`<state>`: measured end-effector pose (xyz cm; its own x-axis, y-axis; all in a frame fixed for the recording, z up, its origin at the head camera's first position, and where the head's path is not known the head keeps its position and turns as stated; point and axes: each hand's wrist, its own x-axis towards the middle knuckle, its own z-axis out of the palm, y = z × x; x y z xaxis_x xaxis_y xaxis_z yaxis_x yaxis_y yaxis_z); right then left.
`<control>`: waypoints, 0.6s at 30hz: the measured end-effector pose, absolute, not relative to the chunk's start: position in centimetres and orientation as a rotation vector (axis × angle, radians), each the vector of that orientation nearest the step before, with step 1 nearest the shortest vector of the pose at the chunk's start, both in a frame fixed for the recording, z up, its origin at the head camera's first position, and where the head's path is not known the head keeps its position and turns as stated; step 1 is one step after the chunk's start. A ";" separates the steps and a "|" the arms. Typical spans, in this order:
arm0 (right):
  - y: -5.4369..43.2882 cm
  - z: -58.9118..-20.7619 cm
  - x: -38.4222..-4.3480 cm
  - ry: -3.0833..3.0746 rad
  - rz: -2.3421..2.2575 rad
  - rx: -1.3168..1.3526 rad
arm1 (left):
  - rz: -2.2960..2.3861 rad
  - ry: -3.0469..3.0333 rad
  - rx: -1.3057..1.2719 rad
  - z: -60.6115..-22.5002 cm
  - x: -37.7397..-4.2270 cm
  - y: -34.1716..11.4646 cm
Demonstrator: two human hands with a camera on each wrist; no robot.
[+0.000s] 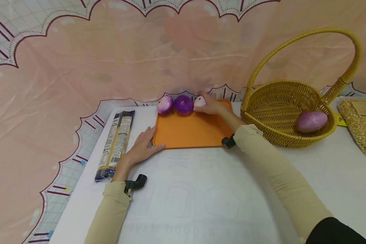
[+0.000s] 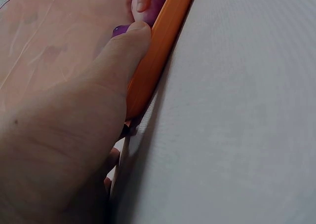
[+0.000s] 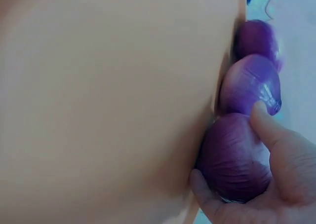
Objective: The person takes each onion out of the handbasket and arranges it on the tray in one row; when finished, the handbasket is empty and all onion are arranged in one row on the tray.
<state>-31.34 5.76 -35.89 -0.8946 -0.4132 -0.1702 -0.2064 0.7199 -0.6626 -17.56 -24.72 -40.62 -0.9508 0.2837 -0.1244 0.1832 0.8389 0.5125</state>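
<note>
Along the far edge of an orange tray (image 1: 189, 132) sit three red onions in a row. The left onion (image 1: 165, 105) is paler, and the middle onion (image 1: 183, 104) is deep purple and shiny. My right hand (image 1: 211, 104) grips the rightmost onion (image 3: 234, 160), thumb on one side and fingers on the other; it touches its neighbour. At the tray's near left corner rests my left hand (image 1: 141, 147), fingers extended along the side and thumb along the front edge. In the left wrist view the thumb (image 2: 133, 44) lies against the tray's rim.
A yellow wicker basket (image 1: 280, 89) with a tall handle stands right of the tray, holding one red onion (image 1: 311, 121). Beyond it lies a bag of yellow grains (image 1: 361, 125). On the left is a long printed packet (image 1: 114, 142). A patterned cloth (image 1: 125, 57) hangs behind the white table.
</note>
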 end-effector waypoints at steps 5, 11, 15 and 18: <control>6.0 -36.1 -31.4 2.609 -1.027 -0.504 | 0.772 2.824 0.365 -40.5 -17.5 -24.7; 6.0 -37.3 -32.1 2.637 -1.067 -0.493 | 0.777 2.824 0.363 -40.5 -17.3 -24.6; 5.8 -37.4 -31.9 2.682 -1.080 -0.391 | 0.779 2.823 0.366 -40.6 -17.3 -24.6; 5.6 -36.5 -31.1 2.744 -1.096 -0.346 | 0.776 2.827 0.363 -40.5 -17.3 -24.7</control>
